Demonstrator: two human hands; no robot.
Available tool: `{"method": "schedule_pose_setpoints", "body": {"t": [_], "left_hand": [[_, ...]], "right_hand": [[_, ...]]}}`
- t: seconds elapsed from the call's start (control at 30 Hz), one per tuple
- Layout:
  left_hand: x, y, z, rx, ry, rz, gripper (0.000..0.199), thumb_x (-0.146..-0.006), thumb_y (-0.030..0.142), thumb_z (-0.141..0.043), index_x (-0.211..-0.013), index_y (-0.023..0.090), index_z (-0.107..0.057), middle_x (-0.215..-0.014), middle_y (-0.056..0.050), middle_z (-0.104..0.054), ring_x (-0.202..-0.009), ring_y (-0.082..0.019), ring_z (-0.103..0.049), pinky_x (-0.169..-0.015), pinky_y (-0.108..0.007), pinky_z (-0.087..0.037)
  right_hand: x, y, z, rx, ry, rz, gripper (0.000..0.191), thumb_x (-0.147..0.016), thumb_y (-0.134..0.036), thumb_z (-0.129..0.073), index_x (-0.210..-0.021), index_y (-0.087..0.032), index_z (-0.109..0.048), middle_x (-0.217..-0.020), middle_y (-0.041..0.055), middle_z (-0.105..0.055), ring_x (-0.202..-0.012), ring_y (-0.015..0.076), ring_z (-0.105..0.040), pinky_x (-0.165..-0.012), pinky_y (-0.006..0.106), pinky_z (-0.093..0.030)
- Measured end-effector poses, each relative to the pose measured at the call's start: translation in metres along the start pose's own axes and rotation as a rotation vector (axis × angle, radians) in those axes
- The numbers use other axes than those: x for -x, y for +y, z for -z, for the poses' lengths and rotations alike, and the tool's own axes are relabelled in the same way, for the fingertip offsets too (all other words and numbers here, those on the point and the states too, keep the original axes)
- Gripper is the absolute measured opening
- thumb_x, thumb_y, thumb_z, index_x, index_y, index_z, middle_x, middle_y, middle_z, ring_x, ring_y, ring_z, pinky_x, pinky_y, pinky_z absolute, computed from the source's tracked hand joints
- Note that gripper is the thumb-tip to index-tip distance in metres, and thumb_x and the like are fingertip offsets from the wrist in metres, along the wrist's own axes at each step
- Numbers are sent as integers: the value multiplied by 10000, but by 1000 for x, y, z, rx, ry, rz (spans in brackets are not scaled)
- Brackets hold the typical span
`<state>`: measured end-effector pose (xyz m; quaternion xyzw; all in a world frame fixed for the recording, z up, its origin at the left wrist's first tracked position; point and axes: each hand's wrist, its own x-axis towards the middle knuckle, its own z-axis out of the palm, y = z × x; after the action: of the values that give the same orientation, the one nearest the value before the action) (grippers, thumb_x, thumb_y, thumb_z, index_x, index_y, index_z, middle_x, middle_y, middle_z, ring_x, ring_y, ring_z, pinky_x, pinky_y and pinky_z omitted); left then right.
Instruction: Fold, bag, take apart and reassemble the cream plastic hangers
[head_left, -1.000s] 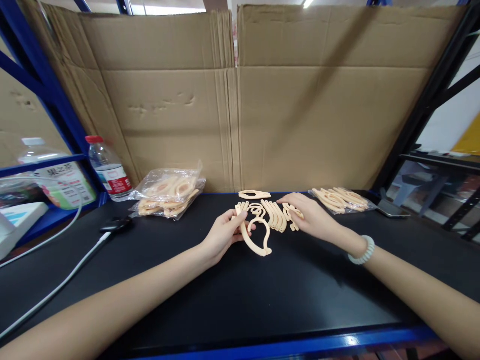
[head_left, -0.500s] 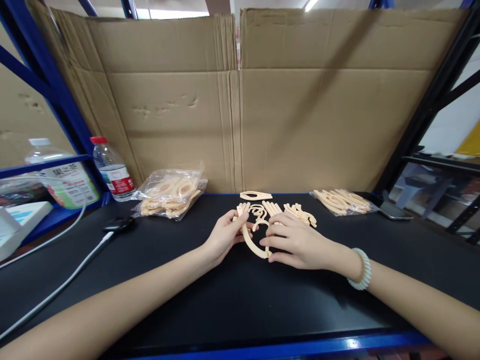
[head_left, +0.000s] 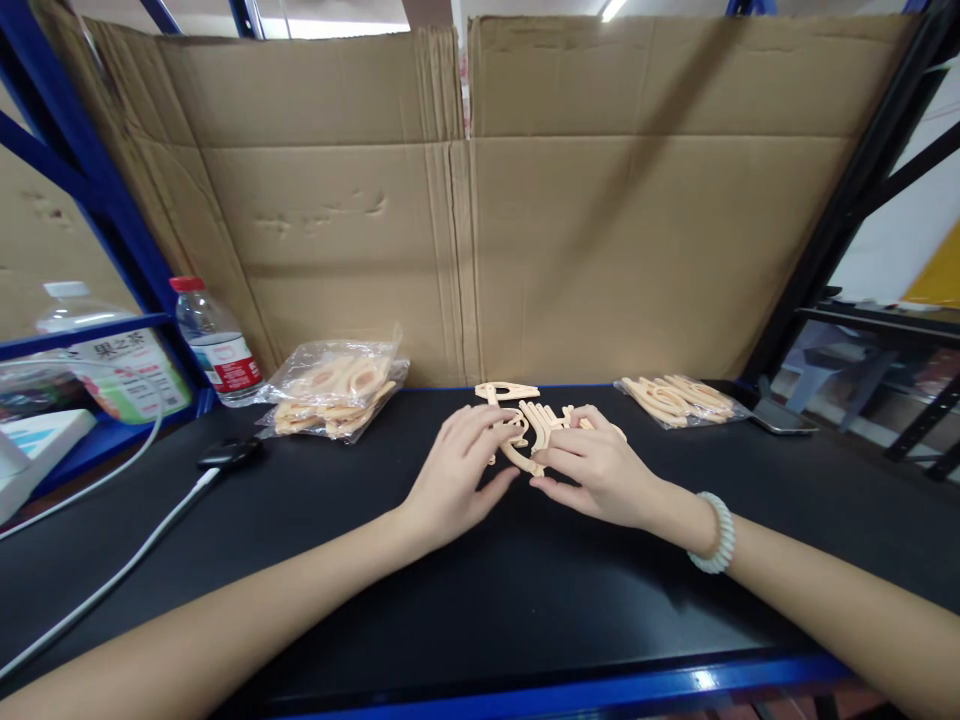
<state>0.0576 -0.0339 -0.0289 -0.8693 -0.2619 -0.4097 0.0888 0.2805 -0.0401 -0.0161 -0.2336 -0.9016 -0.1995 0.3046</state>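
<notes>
A curved, pale wooden piece [head_left: 517, 458] is between my hands, low over the dark table. My right hand [head_left: 600, 468] pinches its near right end with thumb and fingers. My left hand [head_left: 461, 468] reaches over its left side, thumb apart from the curled fingers; the fingertips are at the wood, and whether they press on it is hard to see. Another light curved piece [head_left: 543, 422] shows between the hands. Loose wooden parts lie just behind, partly hidden by my fingers. Farther back is a flat wooden piece with an oval opening [head_left: 507, 386].
Clear bags of wooden parts lie at left [head_left: 337, 385] and right [head_left: 679, 400]. A phone-like flat object [head_left: 784, 415] is at far right. A red-capped bottle [head_left: 225, 350], a black device [head_left: 229, 453] and its white cable [head_left: 142, 550] are left. Cardboard [head_left: 660, 200] stands behind.
My left hand has let go of the curved piece's upper left part and turned palm-down over it. The piece and my right hand have moved slightly away from me. The view has shifted a little.
</notes>
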Motion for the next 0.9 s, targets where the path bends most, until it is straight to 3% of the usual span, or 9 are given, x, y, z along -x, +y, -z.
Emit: {"method": "schedule_pose_setpoints", "body": {"t": [0.13,0.2,0.33,0.43,0.6,0.9], "left_hand": [[2,10,-1,-61,-148,-80,171,-922,211,-540,-1091,194,-542,-1117,-66,-663,-1172,-229,-537,-1129,-494,-217],[2,12,-1,-66,-170,-54,70,-942,226,-507,-982,194,-555,-975,-32,-682,-1017,-196,-601,-1112,-478,-235],[0,11,-1,-93,-259,-35,177,-968,254,-426,-841,189,-531,-792,-3,-636,-754,-158,-595,-1005,-444,-343],[1,10,-1,-103,-330,-88,218,-976,242,-377,-835,186,-534,-787,-13,-626,-713,-159,-577,-866,-376,-406],[5,9,-3,-91,-367,-78,235,-984,268,-367,-849,180,-537,-790,-19,-617,-666,-155,-551,-714,-307,-404],[3,8,3,-113,-377,-171,279,-989,259,-352,-839,175,-571,-812,-33,-649,-675,-149,-562,-714,-298,-400]], "right_hand": [[-1,-3,0,4,-8,50,226,-941,-269,-482,-791,-173,-622,-706,17,-625,-651,141,-479,-765,347,-333],[-1,-4,-1,11,-16,70,243,-947,-268,-473,-772,-173,-612,-701,16,-615,-649,142,-479,-764,351,-340],[-1,-5,-2,5,-13,105,268,-956,-269,-458,-748,-177,-599,-672,16,-592,-653,147,-488,-774,352,-368],[0,-5,-4,-55,-16,91,255,-957,-287,-465,-787,-174,-617,-696,25,-606,-678,150,-516,-842,366,-386],[4,-1,-6,-238,-78,10,261,-944,-361,-512,-820,-173,-644,-668,5,-586,-657,138,-521,-854,352,-395],[-1,-4,1,-454,-128,-77,228,-905,-348,-591,-809,-170,-695,-619,-13,-587,-597,120,-500,-792,327,-387]]}}
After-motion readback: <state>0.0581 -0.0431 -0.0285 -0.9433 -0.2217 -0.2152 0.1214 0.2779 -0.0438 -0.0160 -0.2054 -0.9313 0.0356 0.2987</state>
